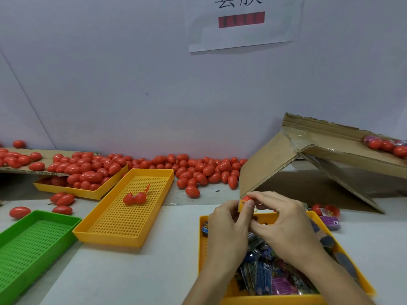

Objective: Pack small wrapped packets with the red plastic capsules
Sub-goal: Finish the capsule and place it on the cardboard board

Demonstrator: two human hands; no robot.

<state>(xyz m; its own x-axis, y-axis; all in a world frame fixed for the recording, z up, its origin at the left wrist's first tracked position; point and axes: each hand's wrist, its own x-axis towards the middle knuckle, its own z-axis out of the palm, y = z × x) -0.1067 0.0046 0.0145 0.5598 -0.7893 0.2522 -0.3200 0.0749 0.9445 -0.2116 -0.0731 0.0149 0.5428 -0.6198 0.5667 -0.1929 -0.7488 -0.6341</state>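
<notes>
My left hand [229, 223] and my right hand [284, 221] meet above the far end of a yellow tray [365, 285] full of small wrapped packets [268, 280]. Between the fingertips of both hands sits a red capsule [246, 198] with an orange packet [241, 204] pressed against it. The fingers of both hands curl around the pair. Whether the capsule is closed is hidden by the fingers. An open red capsule [134, 198] lies in the middle yellow tray [114, 236]. Several closed red capsules [204, 170] are heaped along the wall.
A green tray [13, 280] stands at the front left. Another yellow tray [66, 190] at the back left holds red capsules under a cardboard flap. A tipped cardboard box [304, 164] stands at the right, with more capsules and a purple packet [330, 222] beside it.
</notes>
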